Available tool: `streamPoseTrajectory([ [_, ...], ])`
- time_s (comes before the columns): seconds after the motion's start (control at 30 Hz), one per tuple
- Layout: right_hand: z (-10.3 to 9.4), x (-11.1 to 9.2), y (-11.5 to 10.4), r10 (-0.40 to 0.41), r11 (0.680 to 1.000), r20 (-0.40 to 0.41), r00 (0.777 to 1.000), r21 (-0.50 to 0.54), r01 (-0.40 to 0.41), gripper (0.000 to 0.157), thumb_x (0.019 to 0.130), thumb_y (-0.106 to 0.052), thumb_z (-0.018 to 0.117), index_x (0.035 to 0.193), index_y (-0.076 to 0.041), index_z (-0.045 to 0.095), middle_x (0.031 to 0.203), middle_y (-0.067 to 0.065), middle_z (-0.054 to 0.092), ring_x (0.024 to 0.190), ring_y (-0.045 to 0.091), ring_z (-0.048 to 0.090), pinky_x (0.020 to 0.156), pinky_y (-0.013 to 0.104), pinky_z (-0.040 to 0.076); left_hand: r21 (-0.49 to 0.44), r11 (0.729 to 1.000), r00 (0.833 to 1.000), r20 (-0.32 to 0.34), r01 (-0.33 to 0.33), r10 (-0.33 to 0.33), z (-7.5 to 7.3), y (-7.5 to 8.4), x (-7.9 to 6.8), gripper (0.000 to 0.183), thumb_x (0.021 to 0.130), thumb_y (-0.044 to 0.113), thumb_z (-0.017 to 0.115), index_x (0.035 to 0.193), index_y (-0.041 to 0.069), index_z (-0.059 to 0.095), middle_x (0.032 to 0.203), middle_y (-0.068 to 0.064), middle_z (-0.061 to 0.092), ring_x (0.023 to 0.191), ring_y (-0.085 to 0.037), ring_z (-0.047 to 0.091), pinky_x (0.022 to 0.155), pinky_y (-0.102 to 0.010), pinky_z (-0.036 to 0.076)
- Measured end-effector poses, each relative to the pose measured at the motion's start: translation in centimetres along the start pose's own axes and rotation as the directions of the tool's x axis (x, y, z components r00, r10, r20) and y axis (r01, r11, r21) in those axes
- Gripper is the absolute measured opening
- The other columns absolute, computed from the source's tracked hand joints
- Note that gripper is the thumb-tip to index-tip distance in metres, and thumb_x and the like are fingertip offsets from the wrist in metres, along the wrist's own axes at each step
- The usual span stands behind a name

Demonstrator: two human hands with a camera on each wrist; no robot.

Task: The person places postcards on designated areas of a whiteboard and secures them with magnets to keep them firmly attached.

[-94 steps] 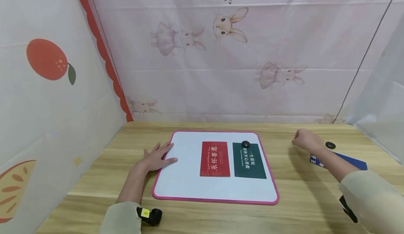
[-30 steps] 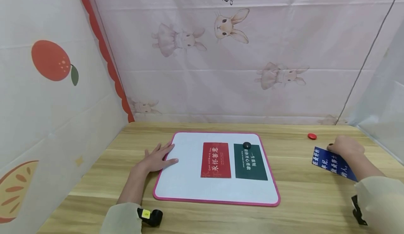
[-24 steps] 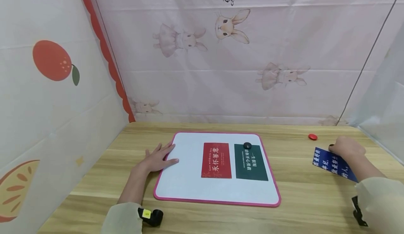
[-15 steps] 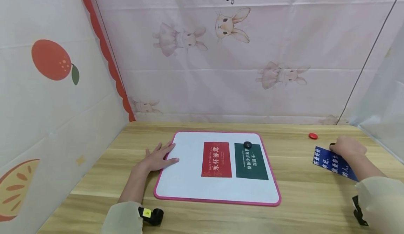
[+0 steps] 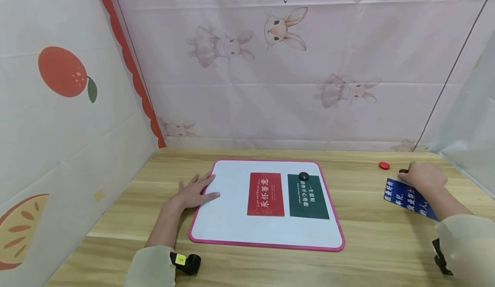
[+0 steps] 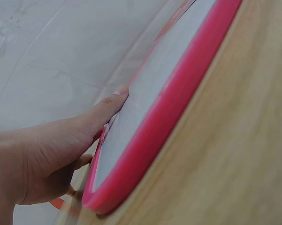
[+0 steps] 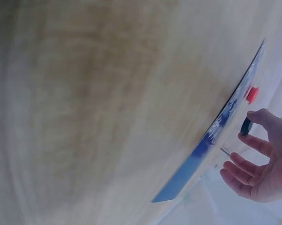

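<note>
The left hand (image 5: 191,194) lay with its fingers spread over the near-left edge of a whiteboard (image 5: 232,229), the thumb resting on the white surface just inside the pink rim. To the right of that hand, on the same board, lay a red card (image 5: 265,203) and, beyond it, a green card (image 5: 309,209); a black disc (image 5: 304,176) sat on the green card's far edge.

The right hand (image 5: 427,178), well apart from the board, pinched a dark disc (image 7: 246,126) between thumb and index finger (the other three fingers were loosely bent and held nothing, as the right wrist view showed). A blue card (image 5: 404,198) with white characters lay on the wooden table (image 5: 270,270) just beside and below this hand, partly covered from the head view by the hand and forearm. A red disc (image 5: 384,165) rested on the table to the left of the right hand, a little past the card. Beyond both hands hung a pale cloth (image 5: 270,111) printed with rabbits.
</note>
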State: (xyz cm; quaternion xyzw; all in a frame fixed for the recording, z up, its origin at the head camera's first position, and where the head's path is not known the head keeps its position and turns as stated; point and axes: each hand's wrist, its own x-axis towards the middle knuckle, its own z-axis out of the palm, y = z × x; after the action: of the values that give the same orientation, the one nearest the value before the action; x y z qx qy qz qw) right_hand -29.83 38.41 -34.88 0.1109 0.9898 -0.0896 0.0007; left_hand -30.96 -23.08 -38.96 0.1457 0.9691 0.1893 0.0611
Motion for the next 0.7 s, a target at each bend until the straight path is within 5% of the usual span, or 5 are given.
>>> streamPoseTrajectory([
  [0.7,0.1,0.3,-2.7,-0.082,0.997,-0.012,0.997,0.0,0.082,0.046,0.084,-0.035,0.061,0.1,0.008,0.054,0.07,0.018,0.05,0.062,0.03,0.048,0.052,0.04,0.04,0.009,1.0,1.0,-0.003,0.002,-0.002,0.1,0.0,-0.1,0.079,0.083,0.058,0.052,0.146,0.016,0.028,0.151,-0.008,0.016,0.136,-0.039,0.003,0.096,-0.067,-0.009],
])
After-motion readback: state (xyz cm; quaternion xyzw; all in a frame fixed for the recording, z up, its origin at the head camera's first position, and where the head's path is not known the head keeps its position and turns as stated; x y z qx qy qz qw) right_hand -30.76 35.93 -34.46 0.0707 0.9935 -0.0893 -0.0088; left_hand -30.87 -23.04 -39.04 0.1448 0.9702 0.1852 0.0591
